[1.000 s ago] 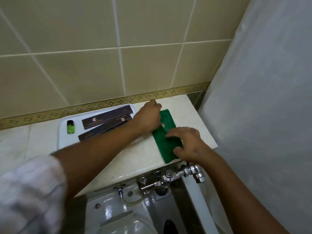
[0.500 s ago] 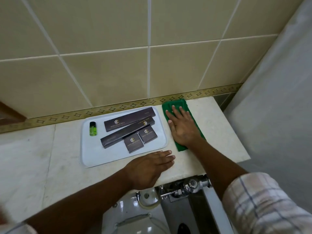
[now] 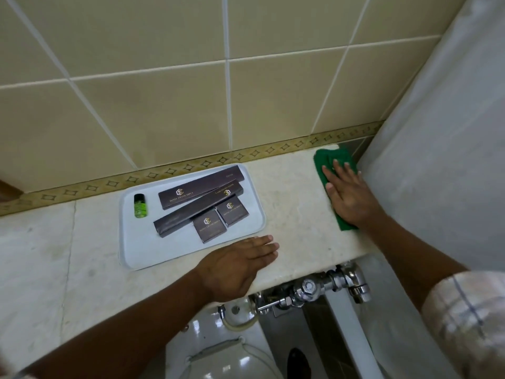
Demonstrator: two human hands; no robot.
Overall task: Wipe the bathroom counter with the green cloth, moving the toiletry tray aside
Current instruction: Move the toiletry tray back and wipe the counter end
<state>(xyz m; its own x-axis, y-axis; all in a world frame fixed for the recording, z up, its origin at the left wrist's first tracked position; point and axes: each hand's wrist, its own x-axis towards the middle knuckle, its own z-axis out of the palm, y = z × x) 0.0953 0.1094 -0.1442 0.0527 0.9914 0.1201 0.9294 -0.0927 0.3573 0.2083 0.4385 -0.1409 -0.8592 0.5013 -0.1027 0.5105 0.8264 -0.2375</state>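
Green cloth, soft and folded into a long strip, lies flat at the far right end of the pale stone tabletop, its top edge at the patterned wall border and its right side against a grey-white curtain. The right hand presses down on it, palm flat and fingers spread, holding nothing. The left hand rests flat on the tabletop at its front edge, fingers together and empty, just beside the near right corner of the tray. The tray is pale plastic, rectangular with rounded corners and a low rim, and sits slightly askew. It carries 2 long dark boxes, 2 small dark boxes and 1 small green bottle lying down. Between tray and cloth the stone is bare; more bare stone stretches left of the tray. Chrome pipe fittings sit under the front edge.
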